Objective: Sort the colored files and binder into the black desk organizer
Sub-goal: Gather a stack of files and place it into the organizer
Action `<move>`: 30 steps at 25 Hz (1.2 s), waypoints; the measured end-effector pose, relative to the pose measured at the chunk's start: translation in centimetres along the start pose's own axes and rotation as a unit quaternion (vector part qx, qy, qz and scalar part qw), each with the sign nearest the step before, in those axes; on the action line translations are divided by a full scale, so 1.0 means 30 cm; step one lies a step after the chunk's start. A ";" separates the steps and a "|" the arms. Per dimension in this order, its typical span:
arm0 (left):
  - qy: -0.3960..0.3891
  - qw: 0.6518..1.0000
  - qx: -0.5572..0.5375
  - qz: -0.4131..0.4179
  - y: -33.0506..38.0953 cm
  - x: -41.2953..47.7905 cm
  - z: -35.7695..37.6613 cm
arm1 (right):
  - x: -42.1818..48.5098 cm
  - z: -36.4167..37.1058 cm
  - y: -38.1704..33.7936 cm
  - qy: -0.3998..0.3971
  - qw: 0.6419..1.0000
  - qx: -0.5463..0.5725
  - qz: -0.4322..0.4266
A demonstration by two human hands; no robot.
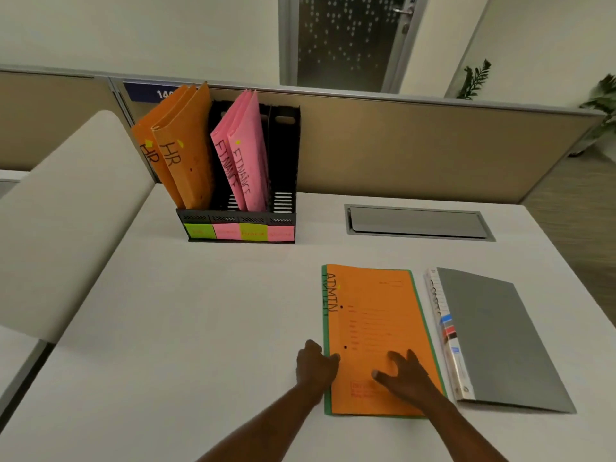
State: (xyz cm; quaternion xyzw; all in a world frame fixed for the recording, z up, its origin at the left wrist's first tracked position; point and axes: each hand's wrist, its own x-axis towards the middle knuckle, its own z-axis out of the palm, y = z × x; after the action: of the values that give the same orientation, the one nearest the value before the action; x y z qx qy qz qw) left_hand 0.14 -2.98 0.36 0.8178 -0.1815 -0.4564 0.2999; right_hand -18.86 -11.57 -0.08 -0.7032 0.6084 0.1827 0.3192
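Observation:
An orange file marked ADMIN lies flat on the desk on top of a green file, of which only the edges show. My left hand grips the stack's left edge near the front, thumb on top. On the orange cover rests my right hand, fingers spread and holding nothing. A grey binder lies flat just right of the files. At the back stands the black desk organizer. It holds two orange HR files at its left and two pink FINANCE files beside them; its right slots are empty.
Green and pink sticky labels line the organizer's front. A grey cable hatch is set into the desk behind the binder. A beige partition runs along the back, and a cream rounded panel borders the left side.

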 end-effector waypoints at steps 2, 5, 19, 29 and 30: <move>0.015 0.999 -0.038 -0.036 0.017 -0.011 0.030 | -0.014 0.042 0.020 -0.002 0.999 -0.035 -0.011; 0.026 0.996 -0.060 -0.063 0.033 -0.007 0.050 | -0.031 0.055 0.015 -0.006 0.998 -0.058 -0.026; 0.096 0.992 0.065 -0.043 -0.197 -0.010 -0.227 | -0.083 0.080 -0.131 -0.021 0.991 -0.066 -0.119; 0.104 0.994 0.039 -0.020 -0.152 -0.059 -0.314 | -0.110 0.121 -0.226 -0.043 0.992 -0.078 -0.092; 0.080 0.997 -0.012 -0.004 -0.130 -0.061 -0.324 | -0.110 0.108 -0.234 -0.045 0.993 -0.062 -0.088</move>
State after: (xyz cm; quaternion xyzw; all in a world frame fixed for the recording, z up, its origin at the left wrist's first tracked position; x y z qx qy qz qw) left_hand 7.60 4.17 2.91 0.8488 -0.1483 -0.3924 0.3219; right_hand -12.26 -6.56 1.27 -0.7638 0.5167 0.2224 0.3166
